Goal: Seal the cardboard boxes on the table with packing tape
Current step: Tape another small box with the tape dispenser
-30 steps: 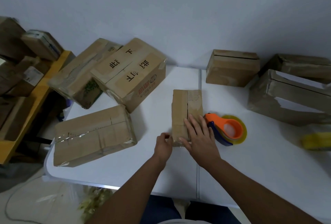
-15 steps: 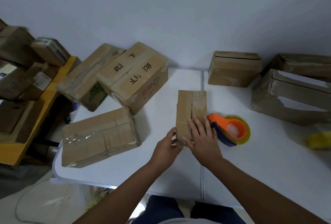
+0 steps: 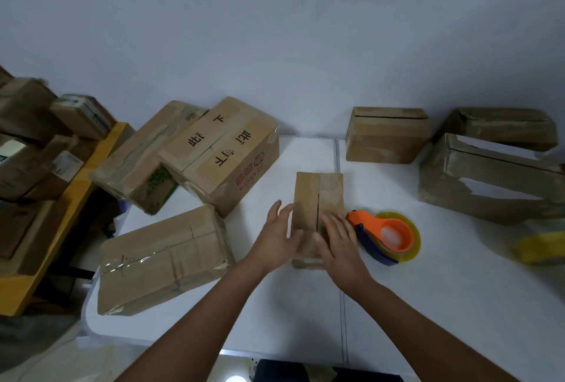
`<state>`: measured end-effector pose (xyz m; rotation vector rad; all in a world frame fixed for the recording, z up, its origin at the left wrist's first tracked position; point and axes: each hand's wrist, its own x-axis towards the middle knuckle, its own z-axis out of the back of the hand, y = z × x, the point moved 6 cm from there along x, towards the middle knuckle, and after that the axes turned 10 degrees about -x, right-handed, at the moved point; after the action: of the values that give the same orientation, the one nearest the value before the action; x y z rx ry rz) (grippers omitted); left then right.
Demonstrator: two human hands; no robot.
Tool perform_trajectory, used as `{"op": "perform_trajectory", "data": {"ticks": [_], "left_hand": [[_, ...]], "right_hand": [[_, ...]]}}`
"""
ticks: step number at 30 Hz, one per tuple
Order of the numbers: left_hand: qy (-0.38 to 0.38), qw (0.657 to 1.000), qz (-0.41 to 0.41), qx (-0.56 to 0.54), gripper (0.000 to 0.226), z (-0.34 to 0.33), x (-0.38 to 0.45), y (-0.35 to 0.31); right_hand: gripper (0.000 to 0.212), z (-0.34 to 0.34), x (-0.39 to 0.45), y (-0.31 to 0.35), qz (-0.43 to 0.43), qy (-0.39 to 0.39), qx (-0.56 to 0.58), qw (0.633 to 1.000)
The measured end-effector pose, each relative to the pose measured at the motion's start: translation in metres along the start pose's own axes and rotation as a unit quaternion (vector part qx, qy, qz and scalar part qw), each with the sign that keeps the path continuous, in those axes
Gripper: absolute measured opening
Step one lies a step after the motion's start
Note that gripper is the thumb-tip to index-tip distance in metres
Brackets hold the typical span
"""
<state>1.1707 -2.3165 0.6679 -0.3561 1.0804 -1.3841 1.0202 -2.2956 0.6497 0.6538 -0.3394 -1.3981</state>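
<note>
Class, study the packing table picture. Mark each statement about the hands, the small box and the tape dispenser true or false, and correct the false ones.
1. Both hands rest on the small box. True.
2. The right hand grips the tape dispenser. False: the dispenser lies on the table, right of the box; the hand lies flat on the box.
3. The small box's top seam is taped shut. False: a dark open slit shows between its flaps.
4. The left hand lies with straight fingers at the box's left side. True.
5. The dispenser's handle is green. False: orange.
</note>
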Motion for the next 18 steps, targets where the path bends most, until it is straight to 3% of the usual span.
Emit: {"op": "perform_trajectory", "data": {"ticks": [2, 5, 10, 12, 15, 18], "left_hand": [[-0.005, 0.995, 0.016, 0.101, 0.082, -0.022, 0.005, -0.01], [0.008, 0.968, 0.062, 0.245, 0.116, -0.049, 0.012, -0.013], [0.098, 0.924, -0.021, 0.37, 0.103, -0.019, 0.011, -0.003], [0.118, 0.895, -0.049, 0.427, 0.095, 0.01, 0.012, 0.007], [0.074, 0.852, -0.112, 0.506, 0.09, 0.041, 0.009, 0.006], [0.007, 0.858, -0.141, 0.495, 0.088, 0.043, -0.001, 0.005]], "right_hand": [[0.042, 0.012, 0.0, 0.0, -0.036, -0.006, 0.131, 0.991], [0.027, 0.039, -0.002, -0.015, -0.081, -0.106, 0.176, 0.975], [0.033, 0.063, 0.001, -0.031, -0.103, -0.154, 0.105, 0.977], [0.042, 0.059, 0.011, -0.031, -0.077, -0.132, 0.076, 0.985], [0.057, 0.038, 0.029, -0.029, -0.062, -0.032, 0.07, 0.995], [0.062, 0.021, 0.041, -0.023, -0.046, 0.055, 0.057, 0.996]]}}
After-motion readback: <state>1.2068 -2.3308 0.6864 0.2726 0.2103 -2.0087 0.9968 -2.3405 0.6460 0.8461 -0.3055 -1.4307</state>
